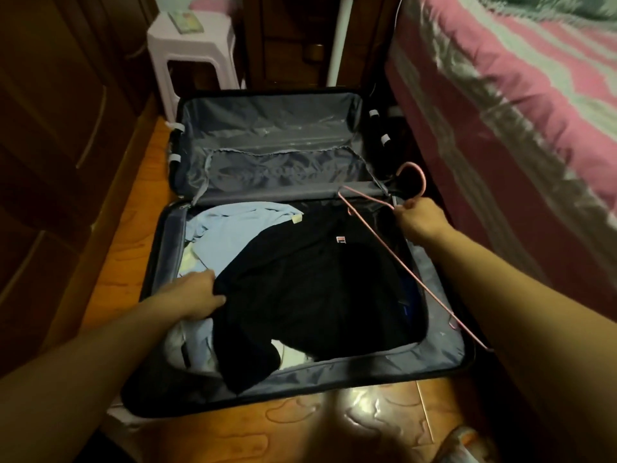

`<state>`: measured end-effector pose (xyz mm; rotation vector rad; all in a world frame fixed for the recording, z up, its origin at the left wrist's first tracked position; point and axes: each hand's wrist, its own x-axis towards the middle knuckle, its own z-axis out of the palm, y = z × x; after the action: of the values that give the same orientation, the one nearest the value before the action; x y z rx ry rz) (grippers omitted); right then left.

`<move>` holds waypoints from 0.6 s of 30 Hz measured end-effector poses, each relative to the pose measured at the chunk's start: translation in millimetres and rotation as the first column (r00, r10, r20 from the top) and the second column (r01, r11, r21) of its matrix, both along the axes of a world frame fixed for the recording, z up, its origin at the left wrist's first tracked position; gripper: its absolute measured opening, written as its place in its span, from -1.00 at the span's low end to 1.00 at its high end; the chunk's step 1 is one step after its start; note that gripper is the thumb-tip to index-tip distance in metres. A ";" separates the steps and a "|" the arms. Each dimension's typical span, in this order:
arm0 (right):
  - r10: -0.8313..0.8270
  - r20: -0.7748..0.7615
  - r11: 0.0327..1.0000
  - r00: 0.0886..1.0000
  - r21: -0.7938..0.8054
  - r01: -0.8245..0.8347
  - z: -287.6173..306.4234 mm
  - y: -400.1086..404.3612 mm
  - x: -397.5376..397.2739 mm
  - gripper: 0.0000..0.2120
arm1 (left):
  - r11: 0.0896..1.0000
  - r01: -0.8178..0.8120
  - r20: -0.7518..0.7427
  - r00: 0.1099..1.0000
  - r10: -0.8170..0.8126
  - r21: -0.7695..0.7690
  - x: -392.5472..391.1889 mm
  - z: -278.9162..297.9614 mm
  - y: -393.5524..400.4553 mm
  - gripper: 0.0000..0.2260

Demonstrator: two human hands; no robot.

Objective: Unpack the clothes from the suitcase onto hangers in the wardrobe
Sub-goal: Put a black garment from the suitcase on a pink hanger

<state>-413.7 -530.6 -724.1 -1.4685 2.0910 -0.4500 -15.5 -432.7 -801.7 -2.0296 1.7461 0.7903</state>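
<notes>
- The left hand [197,295] pinches the left edge of a black fabric garment [310,289], fingers curled into the cloth.
- The right hand [422,220] grips a thin pink wire hanger [414,279] at its neck, held tilted above the case's right side.
- The garment lies in the near half of an open dark suitcase with grey lining [434,352] on the floor, over a pale blue garment [230,235].
- A bed with a pink striped cover [534,111] stands just beside the suitcase.

White plastic stool [192,45] at the far left with a small greenish book [186,21] on its seat, bed [521,105] with pink and green striped cover along the right, glossy orange-brown floor [133,235], white pole [341,38] beside the bed
</notes>
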 end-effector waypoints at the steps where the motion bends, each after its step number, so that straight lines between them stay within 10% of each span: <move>1: -0.015 -0.020 1.000 1.000 0.008 0.016 -0.6 2.9 -2.7 -0.74 | 0.991 -0.090 -0.097 0.992 0.081 -0.097 -4.2 -0.1 -4.9 -0.57; 7: -0.075 -0.004 0.996 0.997 -0.046 0.075 -8.3 22.8 -5.1 -0.72 | 0.908 -0.278 -0.416 0.900 0.132 -0.313 -43.6 20.6 -8.1 -0.80; 11: -0.077 -0.045 0.981 0.996 -0.182 0.068 6.0 21.7 -3.0 -0.73 | 0.394 -0.836 -0.875 0.464 0.138 -0.381 -8.4 104.5 -32.3 -0.82; 12: -0.090 -0.036 0.975 0.995 -0.208 0.080 9.6 19.1 -3.9 -0.73 | 0.344 -0.829 -0.873 0.485 0.049 -0.441 8.6 120.1 -33.2 -0.82; 13: -0.103 -0.016 0.970 0.995 -0.224 0.097 12.3 16.8 -4.6 -0.72 | 0.387 -0.754 -0.824 0.565 -0.029 -0.531 21.3 131.9 -29.9 -0.83; 15: -0.127 0.025 0.968 0.992 -0.213 0.130 15.2 14.2 -3.4 -0.72 | 0.750 -0.429 -0.703 0.708 -0.067 -0.504 41.3 131.1 -22.0 -0.86; 17: -0.133 0.043 0.976 0.990 -0.169 0.139 14.9 12.4 -0.4 -0.74 | 0.993 0.120 -0.399 0.910 -0.112 -0.005 33.6 119.0 -7.4 -0.88; 18: -0.129 0.044 0.981 0.991 -0.142 0.134 14.1 11.3 2.3 -0.75 | 0.906 0.294 -0.214 0.948 -0.236 0.303 25.4 109.8 0.2 -0.88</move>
<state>-411.4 -519.3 -710.0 -1.3955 2.1751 -0.6860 10.0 -432.5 -691.8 -1.5030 1.7876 1.1106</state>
